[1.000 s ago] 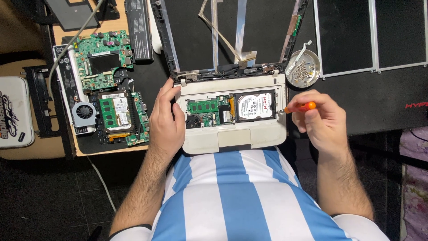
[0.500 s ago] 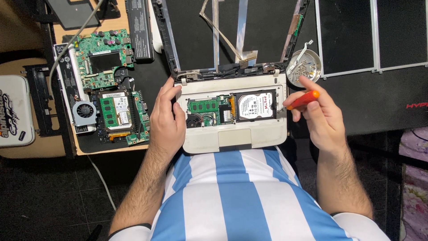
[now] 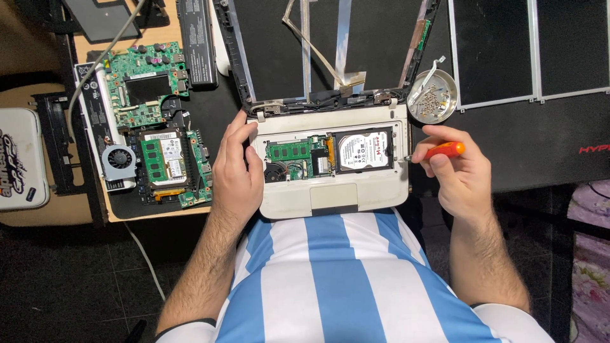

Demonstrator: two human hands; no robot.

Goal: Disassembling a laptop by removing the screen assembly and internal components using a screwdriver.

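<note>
A small white laptop point(image 3: 330, 200) lies opened up in front of me, its top cover off, showing a hard drive point(image 3: 363, 150), a green memory module point(image 3: 288, 151) and a small fan. My left hand point(image 3: 235, 171) rests flat on the laptop's left edge, steadying it. My right hand point(image 3: 457, 171) grips an orange-handled screwdriver point(image 3: 443, 150); its tip touches the laptop's right edge beside the hard drive. The bare screen frame point(image 3: 330, 44) stands behind the base with loose ribbon cables.
A round metal dish point(image 3: 433, 97) of screws sits just right of the hinge. Left of the laptop lie a green motherboard point(image 3: 143, 95), a second stripped board with fan point(image 3: 159, 162), a black battery point(image 3: 196, 41) and a white case point(image 3: 19, 159). Black panels point(image 3: 492, 51) lie at back right.
My right hand shifted the screwdriver slightly, bringing its tip against the laptop's right edge. The left hand has stayed on the laptop's left side.
</note>
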